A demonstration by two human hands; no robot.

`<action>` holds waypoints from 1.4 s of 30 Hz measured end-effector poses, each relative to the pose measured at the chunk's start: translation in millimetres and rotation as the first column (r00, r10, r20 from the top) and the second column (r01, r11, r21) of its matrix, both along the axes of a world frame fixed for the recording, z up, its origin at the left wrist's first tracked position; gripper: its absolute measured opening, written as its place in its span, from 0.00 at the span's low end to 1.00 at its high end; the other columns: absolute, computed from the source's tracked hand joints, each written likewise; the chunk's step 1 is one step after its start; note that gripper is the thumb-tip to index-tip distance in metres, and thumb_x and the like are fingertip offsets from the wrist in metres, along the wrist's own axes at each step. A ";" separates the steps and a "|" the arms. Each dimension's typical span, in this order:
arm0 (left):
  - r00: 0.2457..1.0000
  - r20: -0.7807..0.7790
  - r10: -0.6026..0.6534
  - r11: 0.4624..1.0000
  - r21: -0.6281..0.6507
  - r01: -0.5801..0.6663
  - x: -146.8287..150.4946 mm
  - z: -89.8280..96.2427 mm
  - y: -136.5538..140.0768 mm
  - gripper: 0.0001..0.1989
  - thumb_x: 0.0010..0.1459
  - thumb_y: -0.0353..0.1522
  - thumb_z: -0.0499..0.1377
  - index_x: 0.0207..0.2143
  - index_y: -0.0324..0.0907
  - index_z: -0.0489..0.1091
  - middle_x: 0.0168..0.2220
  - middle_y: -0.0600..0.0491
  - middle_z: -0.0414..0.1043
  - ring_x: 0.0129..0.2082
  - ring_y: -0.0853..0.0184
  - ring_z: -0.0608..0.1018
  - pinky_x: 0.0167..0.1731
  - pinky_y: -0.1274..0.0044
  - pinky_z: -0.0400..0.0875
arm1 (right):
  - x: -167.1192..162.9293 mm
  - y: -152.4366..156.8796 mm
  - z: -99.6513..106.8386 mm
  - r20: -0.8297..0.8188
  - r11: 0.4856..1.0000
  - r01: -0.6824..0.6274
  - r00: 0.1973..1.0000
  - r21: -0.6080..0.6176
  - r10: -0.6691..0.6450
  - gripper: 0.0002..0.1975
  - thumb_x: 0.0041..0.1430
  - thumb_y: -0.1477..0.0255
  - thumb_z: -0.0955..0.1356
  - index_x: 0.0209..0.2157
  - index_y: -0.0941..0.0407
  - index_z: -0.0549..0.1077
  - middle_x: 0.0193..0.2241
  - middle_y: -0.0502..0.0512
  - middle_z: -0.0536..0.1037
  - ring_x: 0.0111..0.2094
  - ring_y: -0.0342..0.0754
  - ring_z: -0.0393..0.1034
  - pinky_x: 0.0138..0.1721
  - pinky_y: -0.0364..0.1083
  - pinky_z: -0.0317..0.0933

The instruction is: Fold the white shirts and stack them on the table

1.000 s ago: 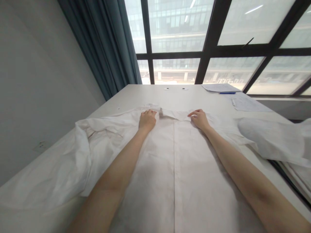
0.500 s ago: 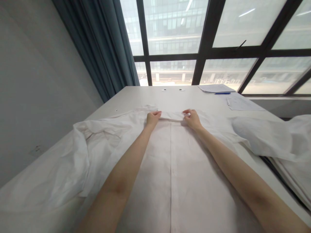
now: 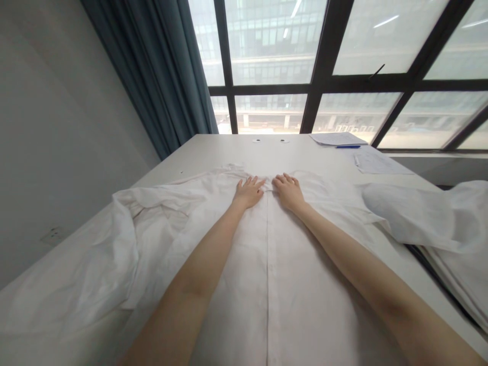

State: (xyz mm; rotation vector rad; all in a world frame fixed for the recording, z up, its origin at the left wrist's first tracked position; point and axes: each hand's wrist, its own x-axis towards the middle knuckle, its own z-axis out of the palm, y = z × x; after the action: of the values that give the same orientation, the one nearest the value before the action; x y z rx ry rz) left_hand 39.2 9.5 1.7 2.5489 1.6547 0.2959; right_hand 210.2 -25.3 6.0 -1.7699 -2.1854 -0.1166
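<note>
A white button-front garment, like a shirt or lab coat (image 3: 290,284), lies spread over the table with its front seam running down the middle. My left hand (image 3: 249,193) rests flat on the cloth just left of the collar, fingers spread. On the other side of the seam, my right hand (image 3: 288,191) lies palm down on the cloth, its fingers stretched over the collar edge. Between the two hands a small strip of the collar (image 3: 269,184) shows. A bunched, wrinkled sleeve (image 3: 125,244) spreads out to the left.
At the far right of the white table (image 3: 221,150) lie papers (image 3: 381,161) and a blue pen (image 3: 347,147). More white cloth (image 3: 430,213) is heaped at the right edge. Behind stand a dark-framed window (image 3: 272,89) and a blue curtain (image 3: 171,76).
Both hands have let go of the collar they pinched. They have moved closer together and now lie flat on it, fingers stretched.
</note>
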 end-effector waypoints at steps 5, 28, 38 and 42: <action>0.996 -0.090 -0.029 0.998 -0.059 0.024 -4.1 1.4 4.1 0.26 0.68 0.42 0.44 0.67 0.56 0.51 0.71 0.52 0.43 0.70 0.56 0.47 0.64 0.56 0.43 | -10.6 12.4 -9.7 0.031 0.991 0.029 0.999 -0.131 -0.026 0.26 0.69 0.69 0.52 0.66 0.56 0.56 0.68 0.55 0.55 0.67 0.54 0.47 0.64 0.56 0.44; 0.953 -0.147 0.264 0.964 -0.004 -0.268 -59.1 -1.9 23.5 0.33 0.66 0.49 0.37 0.69 0.49 0.48 0.71 0.51 0.44 0.70 0.52 0.47 0.65 0.57 0.41 | 35.2 13.2 -16.4 0.018 0.940 0.292 0.956 -0.177 -0.293 0.32 0.68 0.59 0.51 0.68 0.58 0.51 0.69 0.63 0.50 0.67 0.61 0.45 0.63 0.64 0.42; 0.934 -0.109 0.339 0.940 0.061 -0.335 -69.0 3.6 27.7 0.32 0.64 0.51 0.43 0.66 0.51 0.55 0.70 0.47 0.47 0.68 0.46 0.50 0.62 0.51 0.46 | 35.6 16.0 -19.8 0.031 0.942 0.302 0.953 -0.145 -0.301 0.31 0.67 0.58 0.52 0.67 0.54 0.54 0.68 0.63 0.54 0.66 0.63 0.49 0.60 0.66 0.45; 0.955 -0.070 0.288 0.949 0.152 -0.275 -62.5 7.1 13.4 0.24 0.66 0.39 0.46 0.61 0.45 0.64 0.68 0.47 0.53 0.68 0.55 0.53 0.65 0.60 0.43 | 32.0 11.1 -17.4 0.033 0.949 0.301 0.954 -0.099 -0.299 0.30 0.67 0.60 0.53 0.66 0.56 0.55 0.66 0.64 0.57 0.65 0.64 0.50 0.59 0.66 0.46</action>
State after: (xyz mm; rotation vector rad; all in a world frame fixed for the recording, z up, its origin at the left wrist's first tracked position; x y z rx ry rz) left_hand -23.3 22.9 8.9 2.4495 2.1091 0.3312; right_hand 242.2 -14.2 -11.4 -2.1581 -1.9497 -0.0908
